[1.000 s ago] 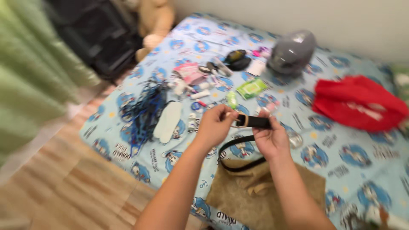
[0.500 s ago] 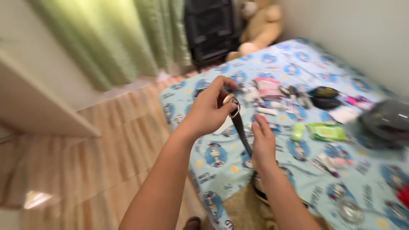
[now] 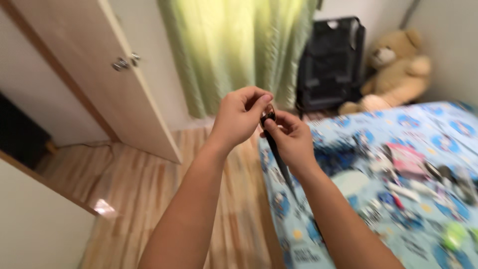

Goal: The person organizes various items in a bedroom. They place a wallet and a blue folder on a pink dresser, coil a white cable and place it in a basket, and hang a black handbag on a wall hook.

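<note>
A black belt (image 3: 279, 158) with a gold buckle is lifted in front of me, its strap hanging down past my right wrist. My left hand (image 3: 240, 115) pinches the buckle end from the left. From the right, my right hand (image 3: 290, 137) grips the strap just below the buckle. Both hands are raised over the left edge of a bed with a light blue cartoon-print sheet (image 3: 448, 129).
Small toiletries and a pink packet (image 3: 406, 157) lie scattered on the bed. A teddy bear (image 3: 396, 74) and a black suitcase (image 3: 331, 62) stand against the far wall beside a green curtain (image 3: 234, 50). An open wooden door (image 3: 107, 74) stands at left over wood flooring.
My view has swung left from the bed toward the door and curtain. Both hands lifted the belt's buckle end higher and drew close together on it.
</note>
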